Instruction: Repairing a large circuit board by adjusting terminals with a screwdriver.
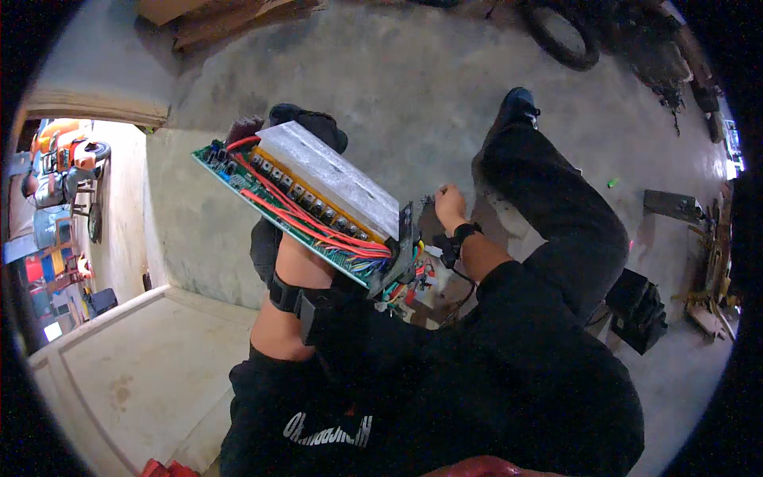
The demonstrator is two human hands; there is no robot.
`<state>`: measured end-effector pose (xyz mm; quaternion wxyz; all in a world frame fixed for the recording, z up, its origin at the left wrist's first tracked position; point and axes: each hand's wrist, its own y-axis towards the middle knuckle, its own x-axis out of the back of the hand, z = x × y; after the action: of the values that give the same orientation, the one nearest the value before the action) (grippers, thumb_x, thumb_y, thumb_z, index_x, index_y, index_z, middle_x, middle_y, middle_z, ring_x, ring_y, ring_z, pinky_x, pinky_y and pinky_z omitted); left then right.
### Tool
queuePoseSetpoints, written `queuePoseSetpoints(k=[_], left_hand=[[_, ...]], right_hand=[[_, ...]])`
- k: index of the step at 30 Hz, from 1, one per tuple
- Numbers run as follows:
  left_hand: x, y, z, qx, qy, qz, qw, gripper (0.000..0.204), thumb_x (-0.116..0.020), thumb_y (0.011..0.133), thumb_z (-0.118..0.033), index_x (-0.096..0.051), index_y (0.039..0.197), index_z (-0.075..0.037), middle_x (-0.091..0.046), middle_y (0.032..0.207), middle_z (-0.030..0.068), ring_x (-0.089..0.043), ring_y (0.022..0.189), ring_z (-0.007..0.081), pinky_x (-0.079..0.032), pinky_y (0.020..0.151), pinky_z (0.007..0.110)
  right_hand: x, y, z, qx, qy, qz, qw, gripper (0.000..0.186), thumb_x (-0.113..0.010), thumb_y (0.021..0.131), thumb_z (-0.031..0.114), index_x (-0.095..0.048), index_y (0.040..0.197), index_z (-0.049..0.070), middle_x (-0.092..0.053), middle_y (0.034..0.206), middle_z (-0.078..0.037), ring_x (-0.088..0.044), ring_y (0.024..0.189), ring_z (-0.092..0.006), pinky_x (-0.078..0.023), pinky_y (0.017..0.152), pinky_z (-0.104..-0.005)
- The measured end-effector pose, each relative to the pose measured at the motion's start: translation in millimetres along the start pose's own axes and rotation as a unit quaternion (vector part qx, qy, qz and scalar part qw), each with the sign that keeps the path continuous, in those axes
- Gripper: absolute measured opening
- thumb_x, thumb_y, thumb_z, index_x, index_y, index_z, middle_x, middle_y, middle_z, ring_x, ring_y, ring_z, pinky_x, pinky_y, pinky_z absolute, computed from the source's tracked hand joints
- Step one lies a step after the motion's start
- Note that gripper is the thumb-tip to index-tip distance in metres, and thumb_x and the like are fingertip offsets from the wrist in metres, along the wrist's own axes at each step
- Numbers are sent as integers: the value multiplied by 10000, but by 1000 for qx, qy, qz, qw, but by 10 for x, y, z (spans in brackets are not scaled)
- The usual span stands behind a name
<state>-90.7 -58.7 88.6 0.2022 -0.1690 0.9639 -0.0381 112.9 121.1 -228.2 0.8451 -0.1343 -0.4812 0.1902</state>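
A green circuit board (298, 230) with a silver heatsink block (330, 171), a row of black components and thick red wires is tilted in the air before me. My left forearm (306, 262), with a black strap round it, reaches up beneath the board. The hand holds it from below, its fingers mostly hidden. At the board's right end is a dark end plate (407, 238) with coloured wires hanging below. Right of it, my right hand (450, 205) is closed, fingers curled; whatever it may pinch is too small to name. A black strapped device (457, 242) sits on that wrist.
A grey metal housing (671, 204) and a black boxy object (638, 310) lie on the concrete floor to my right. Far off are a tyre (560, 36) and dark clutter. Wood scraps (707, 306) lie far right. Through the left opening, a person (52, 187) is near orange vehicles.
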Motion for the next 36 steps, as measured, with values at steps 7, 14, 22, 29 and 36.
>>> queuePoseSetpoints(k=[7, 14, 22, 29, 36], left_hand=[[-114, 10, 30, 38, 75, -15, 996, 400, -483, 971, -152, -428, 1353, -49, -532, 1305, 117, -506, 1212, 279, -425, 1012, 427], [-238, 57, -136, 16, 497, 44, 866, 379, -566, 880, -50, -527, 1255, -16, -552, 1266, 160, -504, 1188, 312, -407, 1002, 413], [-405, 239, 127, 169, -310, -182, 918, 502, -582, 924, -189, -405, 1380, -77, -547, 1284, 95, -548, 1155, 284, -468, 971, 444], [-341, 441, 211, 149, -208, -296, 920, 544, -444, 897, -543, -509, 1257, -140, -568, 1172, 47, -546, 1081, 241, -463, 924, 427], [-495, 712, -210, 67, -330, -283, 898, 506, -328, 918, -598, -577, 970, -160, -586, 907, 43, -563, 832, 225, -489, 729, 392]], right_hand=[[-12, -115, 154, 70, -40, 60, 995, 385, -691, 827, 237, -502, 1054, -11, -615, 982, -287, -587, 960, -473, -475, 810, -520], [-269, 5, -5, 24, -49, 57, 997, 265, -611, 854, 159, -518, 1034, -12, -612, 1010, -274, -594, 978, -452, -473, 825, -507], [-246, 14, 205, -61, -26, 96, 993, 234, -558, 860, 159, -582, 1015, -16, -641, 1023, -277, -609, 1004, -439, -484, 828, -504], [-21, -59, 281, 28, -54, 25, 998, 260, -580, 845, 246, -679, 824, 6, -683, 921, -223, -657, 904, -386, -509, 769, -472], [1328, 762, 733, 150, -62, 63, 985, 316, -560, 853, 269, -674, 713, 9, -660, 628, -108, -647, 590, -223, -507, 600, -342]])
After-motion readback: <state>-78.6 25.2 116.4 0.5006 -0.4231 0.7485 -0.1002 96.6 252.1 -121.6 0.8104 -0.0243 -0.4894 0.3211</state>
